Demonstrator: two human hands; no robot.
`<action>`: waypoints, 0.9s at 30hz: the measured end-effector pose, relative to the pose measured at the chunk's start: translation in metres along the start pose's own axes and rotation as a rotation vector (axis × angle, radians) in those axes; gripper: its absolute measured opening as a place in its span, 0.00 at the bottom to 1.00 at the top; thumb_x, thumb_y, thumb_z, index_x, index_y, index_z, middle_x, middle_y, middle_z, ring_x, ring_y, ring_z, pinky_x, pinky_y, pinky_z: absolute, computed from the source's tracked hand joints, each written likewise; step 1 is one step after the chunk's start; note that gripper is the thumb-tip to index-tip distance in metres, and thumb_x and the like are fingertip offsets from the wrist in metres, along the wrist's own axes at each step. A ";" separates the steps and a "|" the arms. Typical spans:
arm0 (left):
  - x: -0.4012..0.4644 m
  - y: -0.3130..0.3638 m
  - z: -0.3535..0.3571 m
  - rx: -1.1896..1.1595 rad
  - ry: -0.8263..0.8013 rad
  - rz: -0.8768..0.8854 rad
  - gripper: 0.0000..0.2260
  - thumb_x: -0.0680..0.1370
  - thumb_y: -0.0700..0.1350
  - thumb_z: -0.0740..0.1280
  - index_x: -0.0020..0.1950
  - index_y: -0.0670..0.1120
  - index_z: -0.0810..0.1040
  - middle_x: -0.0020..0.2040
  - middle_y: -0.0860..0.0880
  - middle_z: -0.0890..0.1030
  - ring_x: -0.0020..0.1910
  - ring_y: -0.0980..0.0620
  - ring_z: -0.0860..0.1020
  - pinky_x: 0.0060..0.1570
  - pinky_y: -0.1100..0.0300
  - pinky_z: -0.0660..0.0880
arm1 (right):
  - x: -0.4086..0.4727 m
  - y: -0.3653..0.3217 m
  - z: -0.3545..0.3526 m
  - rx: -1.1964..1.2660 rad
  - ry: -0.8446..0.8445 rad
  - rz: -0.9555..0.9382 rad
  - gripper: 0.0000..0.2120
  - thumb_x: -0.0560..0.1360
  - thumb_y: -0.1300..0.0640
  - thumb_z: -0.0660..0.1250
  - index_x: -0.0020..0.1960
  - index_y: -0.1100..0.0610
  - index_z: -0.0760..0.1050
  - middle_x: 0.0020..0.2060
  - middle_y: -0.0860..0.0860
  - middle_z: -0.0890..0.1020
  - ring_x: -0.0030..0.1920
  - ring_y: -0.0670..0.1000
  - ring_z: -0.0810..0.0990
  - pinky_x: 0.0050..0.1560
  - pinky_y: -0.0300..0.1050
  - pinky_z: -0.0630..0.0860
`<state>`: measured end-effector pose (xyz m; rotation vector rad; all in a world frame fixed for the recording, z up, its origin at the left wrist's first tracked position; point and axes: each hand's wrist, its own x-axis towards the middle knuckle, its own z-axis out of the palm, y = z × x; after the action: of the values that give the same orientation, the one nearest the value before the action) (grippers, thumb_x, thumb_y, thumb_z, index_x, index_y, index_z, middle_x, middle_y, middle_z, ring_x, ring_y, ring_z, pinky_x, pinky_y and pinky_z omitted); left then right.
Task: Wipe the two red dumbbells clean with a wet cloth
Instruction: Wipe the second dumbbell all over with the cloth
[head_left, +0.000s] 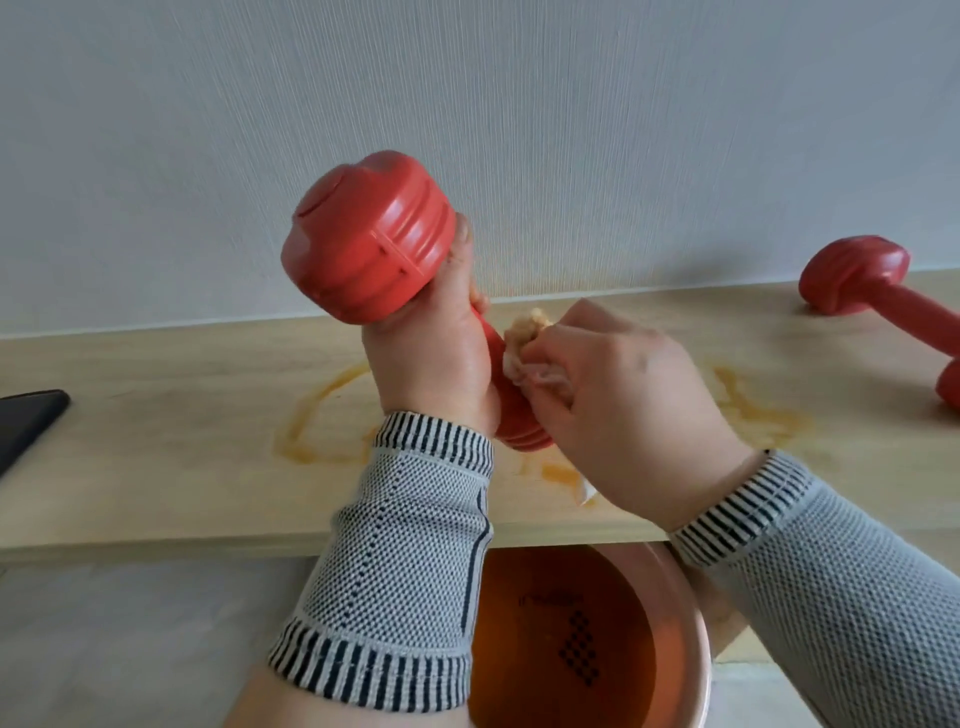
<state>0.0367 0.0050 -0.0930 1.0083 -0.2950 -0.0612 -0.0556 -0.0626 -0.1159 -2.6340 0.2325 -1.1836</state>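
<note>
**Wiping a red dumbbell over a pale wooden desk**

Seen from above, looking down at two hands at work over a light wooden desk (156, 467) set against a pale grey textured wall (519, 104).

Left hand (441, 353) wrapped around the handle of a red dumbbell (369, 234), gripping just below its upper head. Dumbbell held tilted and raised off the desk, upper ribbed head up and to the left, lower head (522, 421) down near the left wrist, partly hidden behind both hands.

Right hand (623, 395) clenched around a small bunched cloth (524, 338), pale and stained yellowish, pressed against the dumbbell's handle just beside the left hand.

Second red dumbbell (872, 291) lying on the desk at the far right, well apart from the hands, one head against the wall side, the other cut off by the frame edge.

Orange-brown smears and rings (322, 415) across the desk surface below and to the right of the hands.

Round basin (691, 623) below the desk's near edge, holding orange-tinted water, partly covered by the forearms.

Dark flat object (26, 421) at the desk's left edge, only partly in view; what it is cannot be told.

Both wrists in grey knitted sleeves (395, 571) with black-and-white striped cuffs.
</note>
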 end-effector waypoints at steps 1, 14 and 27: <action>0.001 0.001 0.001 0.000 0.054 -0.018 0.18 0.75 0.47 0.73 0.27 0.50 0.72 0.23 0.54 0.71 0.25 0.55 0.70 0.32 0.58 0.69 | -0.002 -0.003 0.002 -0.012 -0.002 -0.009 0.07 0.69 0.55 0.65 0.40 0.56 0.81 0.36 0.53 0.79 0.28 0.57 0.77 0.27 0.48 0.76; 0.003 0.001 -0.001 0.004 0.038 -0.138 0.07 0.78 0.42 0.69 0.40 0.47 0.77 0.32 0.55 0.74 0.38 0.54 0.73 0.45 0.59 0.72 | 0.003 0.025 0.004 0.116 -0.072 0.142 0.07 0.69 0.56 0.69 0.45 0.52 0.85 0.43 0.50 0.82 0.39 0.54 0.82 0.42 0.47 0.79; 0.007 0.002 -0.009 0.049 -0.061 -0.116 0.07 0.76 0.43 0.71 0.39 0.48 0.76 0.31 0.55 0.74 0.36 0.54 0.72 0.44 0.56 0.71 | 0.006 0.017 0.001 0.131 -0.201 0.099 0.08 0.71 0.56 0.67 0.45 0.50 0.85 0.44 0.47 0.82 0.42 0.52 0.82 0.44 0.48 0.78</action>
<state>0.0457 0.0120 -0.0942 1.0735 -0.2944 -0.1910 -0.0518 -0.0798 -0.1169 -2.5714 0.2359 -0.8652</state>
